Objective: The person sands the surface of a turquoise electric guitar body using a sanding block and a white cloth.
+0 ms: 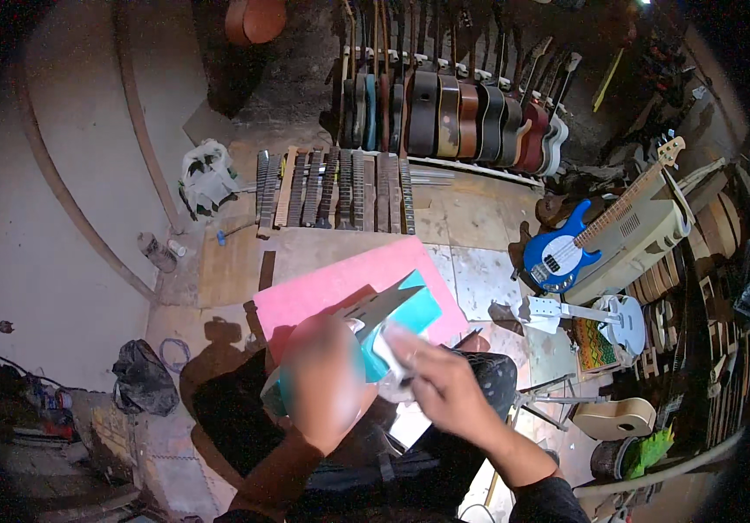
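Over my lap lies a glossy teal piece (417, 309) with pointed corners and a grey, notched edge; its full shape is hidden by my hands. My left hand (327, 383) is closed over its left part, though blur hides the exact finger positions. With bent fingers my right hand (449, 383) pinches a white cloth-like wad (387, 353) against the teal surface. Under the teal piece, beyond my hands, a flat pink sheet (340, 283) spreads out.
Several fretted necks (331, 192) lie in a row beyond the pink sheet. Behind them stands a rack of guitars (458, 118). A blue bass guitar (562, 253) and a pale guitar (623, 324) lean at right. A black bag (144, 379) sits on the left floor.
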{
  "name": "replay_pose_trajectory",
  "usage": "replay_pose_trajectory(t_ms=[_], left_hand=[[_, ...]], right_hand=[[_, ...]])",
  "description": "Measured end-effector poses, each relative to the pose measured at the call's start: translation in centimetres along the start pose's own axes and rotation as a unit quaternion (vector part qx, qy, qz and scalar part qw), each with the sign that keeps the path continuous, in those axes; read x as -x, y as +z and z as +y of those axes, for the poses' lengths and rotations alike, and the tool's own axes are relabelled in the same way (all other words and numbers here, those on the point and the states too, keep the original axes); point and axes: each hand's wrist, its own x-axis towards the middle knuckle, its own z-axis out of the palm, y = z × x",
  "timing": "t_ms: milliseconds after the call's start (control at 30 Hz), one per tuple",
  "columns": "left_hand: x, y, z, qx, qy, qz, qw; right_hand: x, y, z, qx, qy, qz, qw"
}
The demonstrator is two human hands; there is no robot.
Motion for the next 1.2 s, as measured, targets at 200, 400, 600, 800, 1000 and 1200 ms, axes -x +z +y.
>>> replay_pose_trajectory(t_ms=[200,400,600,800,1000,1200], left_hand=[[-0.8,-0.4,0.9,0.015,0.024,-0.015,0.999],[-0.6,-0.2,0.6,0.016,0.021,-0.009,1.0],[-0.5,-0.5,1.0,0.009,0.012,-0.03,0.999],[-0.4,-0.4,1.5,-0.003,-0.004,-0.098,0.995],[-0.2,-0.2,1.3,0.026,0.013,-0.054,0.998],[-0.8,0.2,1.9,0.015,0.039,-0.031,0.999]], right_hand=[[-0.2,0.6,0.6,0.034,0.042,0.058,0.997],[-0.8,-0.8,2.5,0.099,0.065,0.103,0.987],[0.8,0.4,-0.5,0.033,0.002,0.046,0.998],[0.6,-0.5,1.8,0.126,0.067,0.098,0.985],[0.8,-0.6,1.6,0.124,0.033,0.077,0.989],[1.4,-0.2,-1.7,0.044,0.046,0.041,0.997]])
